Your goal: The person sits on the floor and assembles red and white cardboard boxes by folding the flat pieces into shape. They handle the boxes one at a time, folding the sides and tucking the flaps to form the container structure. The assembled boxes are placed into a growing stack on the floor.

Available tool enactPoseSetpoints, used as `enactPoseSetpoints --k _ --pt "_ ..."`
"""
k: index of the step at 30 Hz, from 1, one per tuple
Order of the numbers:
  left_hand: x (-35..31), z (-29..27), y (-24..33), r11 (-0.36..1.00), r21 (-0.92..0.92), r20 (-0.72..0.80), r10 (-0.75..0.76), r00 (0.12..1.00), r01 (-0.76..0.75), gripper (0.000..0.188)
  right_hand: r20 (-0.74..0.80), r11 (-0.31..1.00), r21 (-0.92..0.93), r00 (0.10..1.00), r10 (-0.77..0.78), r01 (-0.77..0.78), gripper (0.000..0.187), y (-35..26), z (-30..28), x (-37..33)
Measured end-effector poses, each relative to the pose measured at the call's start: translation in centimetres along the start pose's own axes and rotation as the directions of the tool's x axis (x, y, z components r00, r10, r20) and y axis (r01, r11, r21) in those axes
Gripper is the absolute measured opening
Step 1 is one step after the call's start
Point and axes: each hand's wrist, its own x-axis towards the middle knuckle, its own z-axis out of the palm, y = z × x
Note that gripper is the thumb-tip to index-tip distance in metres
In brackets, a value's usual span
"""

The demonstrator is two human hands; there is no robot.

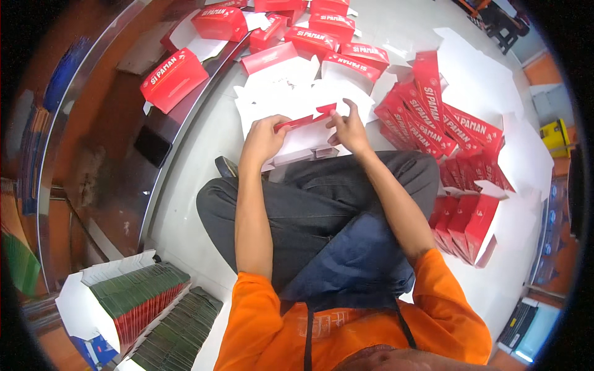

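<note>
both hands' fingers clamped on red carton flap (306,119) | underside hidden

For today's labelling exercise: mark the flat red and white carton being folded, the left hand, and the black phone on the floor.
flat red and white carton (307,119), head view, red flap.
left hand (263,139), head view, back of hand.
black phone (152,146), head view, screen centre.
</note>
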Motion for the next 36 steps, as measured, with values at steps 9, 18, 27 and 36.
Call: enactPoseSetpoints --k 9,18,27,36 --pt "-0.3 -1.4 0.3 0.945 -0.284 -0.046 -0.18 0.983 0.16 0.019 -0.083 0.859 -0.173 0.862 -0.5 0.482 0.032 -2.7 1.3 -0.3" --pt "-1.4 -2.4 0.1 0.86 -0.499 0.011 -0.121 0.993 0.11 0.018 0.056 0.913 -0.272 0.952 -0.3 0.304 0.042 -6.5 2.2 -0.8" --pt "-1.6 -2.7 1.4 0.709 -0.657 0.15 -0.212 0.966 0.258 0.018 -0.026 0.841 -0.163 0.849 -0.527 0.516 0.037 -6.7 0.7 0.0" --pt "-1.6 -2.2 0.8 0.797 -0.576 0.086 -0.162 0.983 0.182 0.023 0.487 0.375 -0.541 0.644 -0.59 0.753 0.022 -9.9 0.4 -0.7"
